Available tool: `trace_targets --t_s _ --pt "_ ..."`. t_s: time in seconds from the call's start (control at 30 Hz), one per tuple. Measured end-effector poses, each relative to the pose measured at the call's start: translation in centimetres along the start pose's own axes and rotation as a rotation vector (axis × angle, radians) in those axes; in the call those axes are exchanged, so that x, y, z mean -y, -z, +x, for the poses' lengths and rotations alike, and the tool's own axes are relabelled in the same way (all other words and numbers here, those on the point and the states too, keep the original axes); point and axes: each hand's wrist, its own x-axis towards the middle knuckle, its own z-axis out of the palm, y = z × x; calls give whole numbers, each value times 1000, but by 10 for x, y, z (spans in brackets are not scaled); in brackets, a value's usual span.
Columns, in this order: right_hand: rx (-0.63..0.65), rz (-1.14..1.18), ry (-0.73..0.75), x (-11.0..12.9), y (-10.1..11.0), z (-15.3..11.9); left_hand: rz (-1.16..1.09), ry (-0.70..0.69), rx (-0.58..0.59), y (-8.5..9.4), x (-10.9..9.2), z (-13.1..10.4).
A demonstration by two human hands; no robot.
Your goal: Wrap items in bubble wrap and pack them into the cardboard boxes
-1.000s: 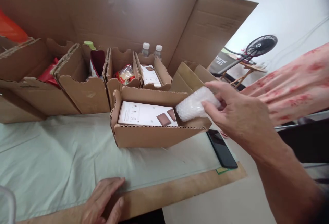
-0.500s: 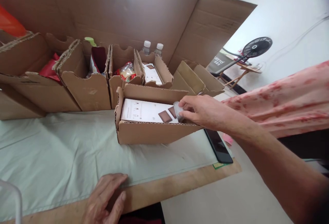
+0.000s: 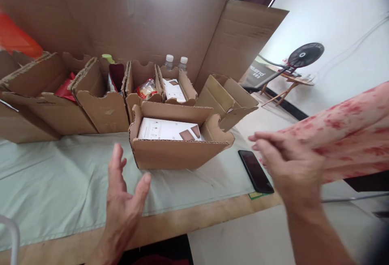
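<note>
A small cardboard bin stands on the pale green cloth in front of me, with a white printed box lying inside. Brown squares are printed on the white box, and something pale and partly hidden sits at its right end. My left hand is raised just left of the bin's near corner, open, thumb and fingers apart, touching nothing. My right hand hangs right of the bin, beyond the black phone. Its fingers are curled together near the thumb, and I see nothing in them.
Behind stands a row of cardboard bins holding packets, with a tall cardboard panel at the back. Two capped bottles show behind the row. Another cardboard bin is at right. A fan and pink floral cloth lie beyond.
My right hand has let go of a clear item at the white box's right end and drawn out to the right. My left hand has risen from the table edge and opened toward the bin.
</note>
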Motion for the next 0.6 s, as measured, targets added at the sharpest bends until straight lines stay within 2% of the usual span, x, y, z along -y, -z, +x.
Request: trace_targets --t_s 0.1,0.17,0.23,0.3,0.37,0.47,0.53,0.6 --pt "253 197 -71 -29 -32 -32 -77 -44 31 -3 4 37" --pt "377 280 -102 -34 -60 -42 -149 -31 102 -4 9 55" --pt "403 343 -115 -29 -82 -44 -197 -8 171 -8 15 67" --pt "402 400 -94 -23 -92 -43 -218 5 219 -12 20 72" --pt "413 430 -66 -19 -89 -43 -229 11 249 -17 21 71" --pt "419 405 -63 -19 -71 -45 -240 17 297 -22 13 60" --pt "401 377 -68 -16 -58 -48 -234 33 333 -19 6 51" --pt "376 362 -54 -5 -50 -48 -217 49 333 -8 0 45"
